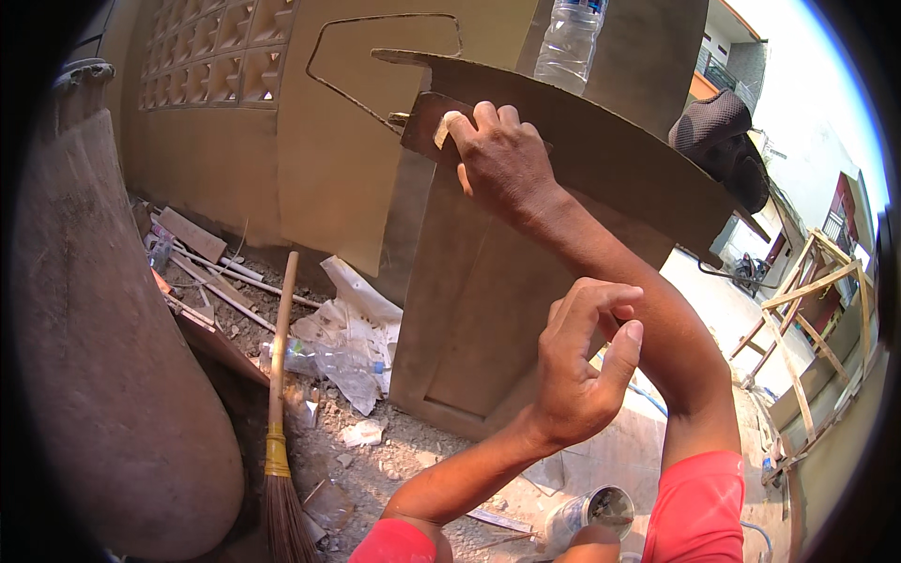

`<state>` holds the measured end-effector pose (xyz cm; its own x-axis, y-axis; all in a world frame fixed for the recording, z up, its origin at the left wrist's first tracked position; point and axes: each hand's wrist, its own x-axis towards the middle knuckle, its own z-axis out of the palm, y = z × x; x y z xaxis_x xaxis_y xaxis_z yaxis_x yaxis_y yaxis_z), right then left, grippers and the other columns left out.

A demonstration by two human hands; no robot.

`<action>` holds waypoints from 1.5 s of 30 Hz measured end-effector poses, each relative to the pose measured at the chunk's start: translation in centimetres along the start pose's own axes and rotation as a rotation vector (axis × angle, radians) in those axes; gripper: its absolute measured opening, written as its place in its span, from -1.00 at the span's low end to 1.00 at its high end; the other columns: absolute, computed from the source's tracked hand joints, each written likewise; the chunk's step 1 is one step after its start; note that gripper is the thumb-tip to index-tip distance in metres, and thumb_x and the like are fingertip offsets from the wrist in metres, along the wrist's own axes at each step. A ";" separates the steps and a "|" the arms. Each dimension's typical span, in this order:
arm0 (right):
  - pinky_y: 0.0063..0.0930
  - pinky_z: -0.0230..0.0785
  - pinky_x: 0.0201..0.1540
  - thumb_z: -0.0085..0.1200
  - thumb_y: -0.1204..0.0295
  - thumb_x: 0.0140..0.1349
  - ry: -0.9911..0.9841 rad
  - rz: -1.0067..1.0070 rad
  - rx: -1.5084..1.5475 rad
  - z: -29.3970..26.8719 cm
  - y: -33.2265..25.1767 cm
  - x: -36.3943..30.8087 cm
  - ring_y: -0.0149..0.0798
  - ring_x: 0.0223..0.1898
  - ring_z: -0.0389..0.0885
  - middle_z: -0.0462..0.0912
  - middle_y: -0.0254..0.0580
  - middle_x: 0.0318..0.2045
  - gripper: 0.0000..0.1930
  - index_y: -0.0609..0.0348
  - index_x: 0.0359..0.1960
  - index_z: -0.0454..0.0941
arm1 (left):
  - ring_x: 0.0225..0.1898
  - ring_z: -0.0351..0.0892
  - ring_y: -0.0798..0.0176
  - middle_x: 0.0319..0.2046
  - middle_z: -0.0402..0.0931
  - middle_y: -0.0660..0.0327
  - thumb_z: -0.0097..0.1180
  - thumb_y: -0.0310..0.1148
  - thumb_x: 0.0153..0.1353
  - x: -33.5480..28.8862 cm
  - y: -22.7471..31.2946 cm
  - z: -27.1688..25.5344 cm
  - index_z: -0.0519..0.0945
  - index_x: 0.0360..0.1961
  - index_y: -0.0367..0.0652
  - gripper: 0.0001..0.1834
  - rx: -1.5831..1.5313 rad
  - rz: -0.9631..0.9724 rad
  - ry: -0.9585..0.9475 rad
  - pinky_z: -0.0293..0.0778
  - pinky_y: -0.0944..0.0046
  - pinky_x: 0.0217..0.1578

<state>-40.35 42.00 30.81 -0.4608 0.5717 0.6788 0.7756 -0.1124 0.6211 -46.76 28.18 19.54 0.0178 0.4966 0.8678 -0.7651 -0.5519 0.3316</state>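
Brown-grey render coats the curved tabletop (601,141) in the head view, which spreads across the upper part above a matching upright base (469,310) with a recessed panel. Against the tabletop's front face, near its left end, lies a flat tool (424,117) with a pale grip. The right hand (507,159) is closed around that grip, its arm stretched up from a red sleeve (696,507) at the lower edge. The left hand (591,366) is lower, in front of the right forearm, fingers curled and thumb apart, with nothing in it; whether it touches that forearm I cannot tell.

On the tabletop stand a clear plastic bottle (568,52) and, near the right end, a dark textured object (713,131) whose kind is unclear. Below, a broom (275,408) stands bristles down beside a large rounded grey form (141,328). A crumpled white sheet (361,305) lies on the rubble left of the base, and a bucket (563,525) sits at the bottom. Farther right rises a wooden frame (812,284).
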 end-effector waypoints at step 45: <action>-0.11 0.48 -0.07 0.23 0.44 0.10 0.526 0.944 0.090 -7.0 11.0 -20.7 0.11 -0.11 0.58 0.55 0.08 -0.15 -0.48 0.25 0.13 0.41 | -0.31 0.45 0.31 -0.21 0.42 0.07 0.04 -0.48 0.23 -2.0 1.1 2.5 0.47 -0.02 -0.33 -0.70 0.059 0.031 -0.150 0.48 0.33 -0.28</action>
<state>-25.25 23.22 26.34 0.2282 -0.1372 0.9639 0.9331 -0.2516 -0.2568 -46.04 24.93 19.13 0.0940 0.3755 0.9220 -0.7278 -0.6060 0.3210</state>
